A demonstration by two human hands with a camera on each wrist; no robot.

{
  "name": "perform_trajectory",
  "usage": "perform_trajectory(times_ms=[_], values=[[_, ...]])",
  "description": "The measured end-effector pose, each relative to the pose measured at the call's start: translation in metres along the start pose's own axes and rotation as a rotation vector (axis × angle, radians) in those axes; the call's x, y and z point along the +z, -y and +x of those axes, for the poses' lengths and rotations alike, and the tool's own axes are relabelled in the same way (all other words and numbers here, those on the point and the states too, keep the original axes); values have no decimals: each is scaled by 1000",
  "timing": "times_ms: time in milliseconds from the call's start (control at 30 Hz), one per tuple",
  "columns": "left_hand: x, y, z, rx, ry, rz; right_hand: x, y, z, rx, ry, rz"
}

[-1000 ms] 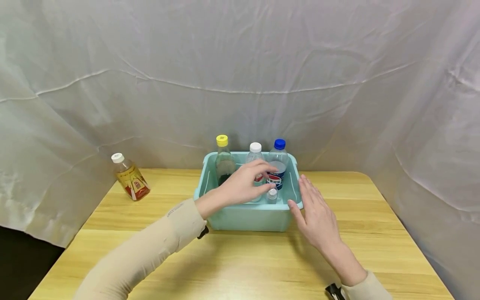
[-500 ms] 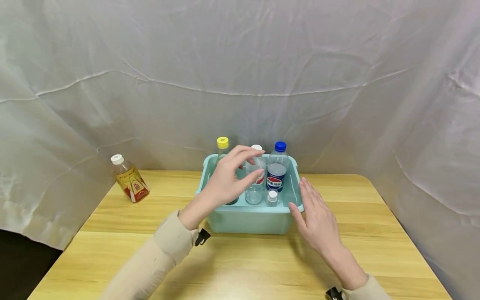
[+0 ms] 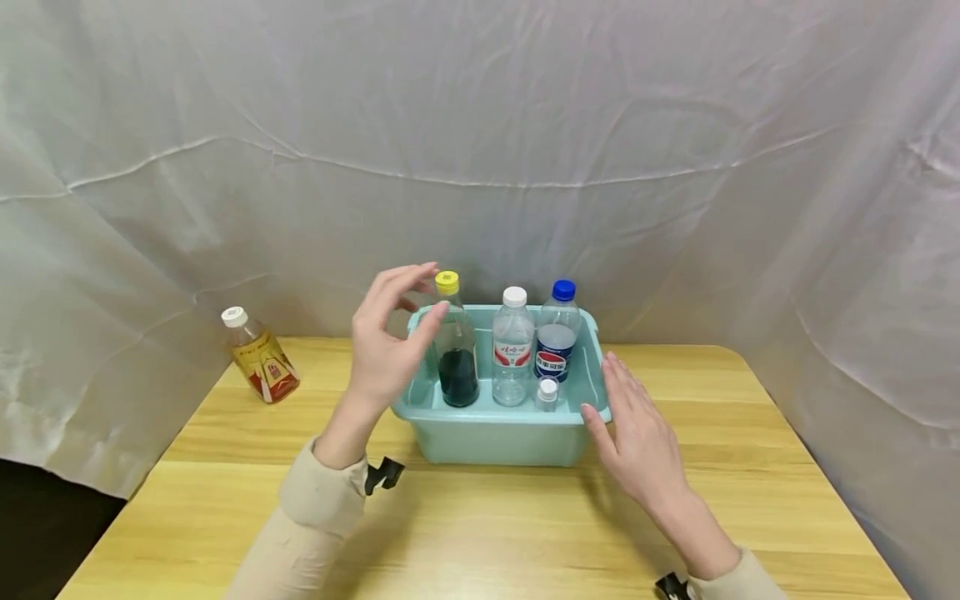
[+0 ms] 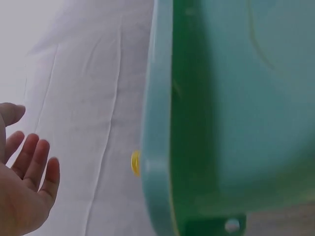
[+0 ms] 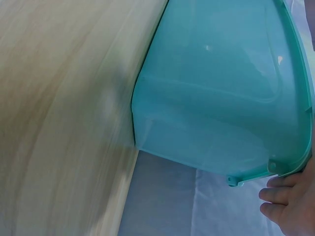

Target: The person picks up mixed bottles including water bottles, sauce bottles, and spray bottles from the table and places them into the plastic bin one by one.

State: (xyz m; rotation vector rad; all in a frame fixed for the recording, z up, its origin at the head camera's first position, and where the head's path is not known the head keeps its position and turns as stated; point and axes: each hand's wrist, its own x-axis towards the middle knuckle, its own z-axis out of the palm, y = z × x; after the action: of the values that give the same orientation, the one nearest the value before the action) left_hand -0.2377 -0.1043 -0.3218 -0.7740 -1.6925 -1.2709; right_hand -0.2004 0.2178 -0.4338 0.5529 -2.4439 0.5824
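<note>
A light teal plastic bin (image 3: 498,443) stands in the middle of the table, holding several upright bottles. My left hand (image 3: 384,354) is raised over its left end, fingers spread in a loose curve beside the yellow-capped bottle (image 3: 457,375) of dark liquid. In the left wrist view, a gap shows between that hand (image 4: 24,196) and the yellow cap (image 4: 135,163). With straight fingers, my right hand (image 3: 637,437) rests against the bin's right rim; the right wrist view has its fingertips (image 5: 275,195) at the rim's corner.
Also in the bin are a clear white-capped bottle (image 3: 513,358), a blue-capped cola bottle (image 3: 557,333) and a small white-capped bottle (image 3: 547,397). A yellow-labelled drink bottle (image 3: 266,364) stands on the table (image 3: 480,533) at far left. Grey cloth (image 3: 480,125) hangs behind.
My left hand has moved left, from above the right-hand bottles to beside the yellow-capped one, uncovering the bottles in the bin. My right hand has stayed at the rim.
</note>
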Motion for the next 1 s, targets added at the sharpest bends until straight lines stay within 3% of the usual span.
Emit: perform_trajectory(times_ms=[167,400,633,767,1000], values=[[-22,11,-5,-32,-184,54,0,1,-1,-4,1,0],[-55,32,-18,-152,-413,103,0,2,-1,-1,-3,1],[-87,51,-35,-334,-589,157,0,1,0,5,2,-1],[-108,70,-51,-433,-692,193,-1,0,0,7,1,-3],[-139,94,-76,-523,-829,255,0,1,0,11,3,-3]])
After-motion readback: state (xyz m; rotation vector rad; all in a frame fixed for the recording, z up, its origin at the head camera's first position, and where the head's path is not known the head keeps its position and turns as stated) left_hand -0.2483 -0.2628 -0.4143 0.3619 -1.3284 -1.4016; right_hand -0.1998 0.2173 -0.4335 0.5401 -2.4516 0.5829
